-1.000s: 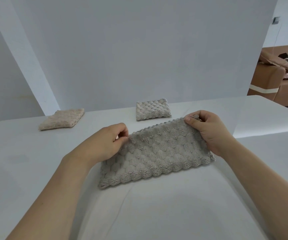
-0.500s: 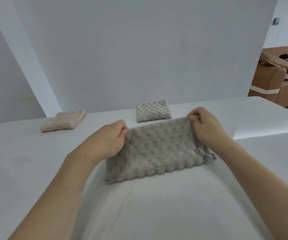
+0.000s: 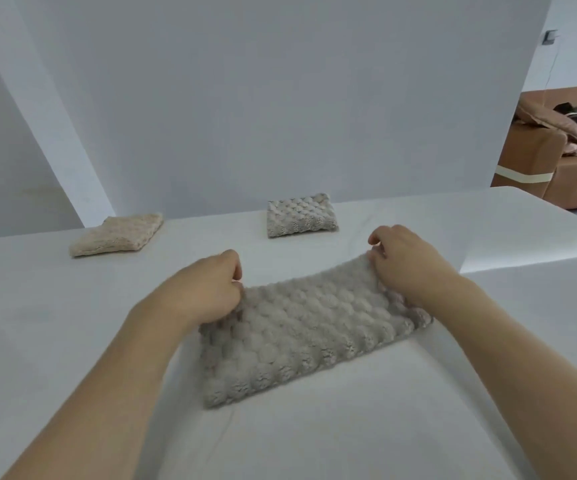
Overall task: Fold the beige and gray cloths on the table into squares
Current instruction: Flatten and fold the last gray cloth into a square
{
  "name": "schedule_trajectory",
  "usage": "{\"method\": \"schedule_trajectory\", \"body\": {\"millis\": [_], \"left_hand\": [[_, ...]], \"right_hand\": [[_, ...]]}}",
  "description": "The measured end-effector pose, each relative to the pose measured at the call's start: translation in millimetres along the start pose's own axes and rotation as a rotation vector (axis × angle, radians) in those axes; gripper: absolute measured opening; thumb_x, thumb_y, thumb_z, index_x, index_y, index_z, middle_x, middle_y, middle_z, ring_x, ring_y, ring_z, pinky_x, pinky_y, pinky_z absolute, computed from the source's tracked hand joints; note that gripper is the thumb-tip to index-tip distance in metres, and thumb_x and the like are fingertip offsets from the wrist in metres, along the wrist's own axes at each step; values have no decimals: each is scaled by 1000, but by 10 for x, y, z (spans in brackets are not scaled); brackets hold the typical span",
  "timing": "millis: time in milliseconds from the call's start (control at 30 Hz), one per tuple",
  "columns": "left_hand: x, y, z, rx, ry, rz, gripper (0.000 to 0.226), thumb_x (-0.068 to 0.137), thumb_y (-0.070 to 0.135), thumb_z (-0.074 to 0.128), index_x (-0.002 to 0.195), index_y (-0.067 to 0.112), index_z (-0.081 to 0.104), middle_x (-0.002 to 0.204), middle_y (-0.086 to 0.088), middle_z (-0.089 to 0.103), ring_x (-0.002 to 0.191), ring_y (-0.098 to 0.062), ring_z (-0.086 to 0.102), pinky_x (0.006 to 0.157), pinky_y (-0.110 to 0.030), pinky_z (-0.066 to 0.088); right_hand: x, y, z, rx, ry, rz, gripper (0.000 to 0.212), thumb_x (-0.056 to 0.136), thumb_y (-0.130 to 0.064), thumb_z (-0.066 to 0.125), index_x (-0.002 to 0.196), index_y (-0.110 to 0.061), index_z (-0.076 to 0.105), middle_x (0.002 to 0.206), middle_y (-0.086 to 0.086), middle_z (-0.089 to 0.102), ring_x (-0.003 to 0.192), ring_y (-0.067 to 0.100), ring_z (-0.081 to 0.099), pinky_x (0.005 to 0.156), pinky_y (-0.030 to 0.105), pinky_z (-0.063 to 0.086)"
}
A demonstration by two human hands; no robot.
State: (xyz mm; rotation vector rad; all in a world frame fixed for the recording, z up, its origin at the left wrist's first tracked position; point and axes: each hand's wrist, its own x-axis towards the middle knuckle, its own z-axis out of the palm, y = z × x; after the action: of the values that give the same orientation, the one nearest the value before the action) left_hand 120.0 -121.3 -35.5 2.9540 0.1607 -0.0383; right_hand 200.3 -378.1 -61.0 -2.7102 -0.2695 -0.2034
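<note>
A gray bubble-textured cloth (image 3: pixel 300 334) lies on the white table (image 3: pixel 37 323) as a long rectangle, folded double. My left hand (image 3: pixel 207 289) pinches its far left corner. My right hand (image 3: pixel 404 265) pinches its far right corner. The far edge is lifted slightly between my hands; the near edge rests on the table. A folded beige cloth (image 3: pixel 117 234) sits at the back left. A folded gray cloth (image 3: pixel 300 216) sits at the back center.
A white wall panel (image 3: pixel 280 98) rises directly behind the table. At the far right stands a brown sofa (image 3: pixel 557 168) with items piled on it. The table's right part steps down past a raised edge (image 3: pixel 522 261).
Both hands have pulled the cloth's far edge back and down, so the cloth lies flatter and longer. My view has dipped slightly.
</note>
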Motion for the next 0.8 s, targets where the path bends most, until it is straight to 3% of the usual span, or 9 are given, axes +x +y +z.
{"method": "schedule_trajectory", "body": {"millis": [67, 167, 267, 333, 433, 800], "left_hand": [[4, 119, 99, 9, 72, 35, 23, 99, 25, 39, 119, 19, 49, 123, -2, 50, 109, -21, 49, 92, -39, 43], [-53, 406, 341, -108, 169, 132, 30, 100, 26, 36, 126, 14, 47, 132, -4, 44, 121, -23, 43, 102, -41, 38], [-107, 555, 727, -40, 99, 152, 42, 102, 36, 27, 136, 15, 40, 145, -4, 37, 138, -25, 32, 113, -42, 25], [-116, 548, 893, 35, 32, 117, 56, 103, 42, 16, 153, 18, 18, 162, 0, 14, 149, -19, 9, 120, -44, 7], [-107, 533, 912, 55, 37, 106, 59, 103, 43, 12, 156, 20, 4, 164, 3, 2, 150, -14, -2, 121, -43, -2], [-133, 506, 886, 33, 24, 96, 60, 102, 46, 9, 157, 23, 2, 164, 5, 1, 150, -14, -3, 121, -41, -3]], "right_hand": [[-40, -154, 118, -83, 44, -72, 31, 99, -18, 40, 123, -5, 53, 126, 14, 50, 113, 33, 51, 95, 40, 43], [-165, -362, 360, -62, -37, -203, 37, 102, -20, 33, 127, 0, 51, 134, 16, 49, 124, 34, 46, 104, 42, 36], [-238, -286, 597, -175, -192, -202, 53, 104, -36, 21, 149, -10, 29, 158, 6, 25, 146, 22, 19, 120, 39, 11], [-209, -216, 627, -190, -214, -194, 56, 104, -39, 18, 153, -15, 19, 161, 1, 14, 149, 17, 8, 120, 38, 3], [-181, -220, 623, -198, -213, -203, 56, 103, -40, 17, 154, -18, 15, 162, -1, 10, 149, 16, 5, 121, 38, 1], [-185, -206, 583, -209, -240, -185, 57, 103, -43, 14, 155, -21, 12, 163, -1, 6, 149, 15, 3, 121, 37, -1]]}}
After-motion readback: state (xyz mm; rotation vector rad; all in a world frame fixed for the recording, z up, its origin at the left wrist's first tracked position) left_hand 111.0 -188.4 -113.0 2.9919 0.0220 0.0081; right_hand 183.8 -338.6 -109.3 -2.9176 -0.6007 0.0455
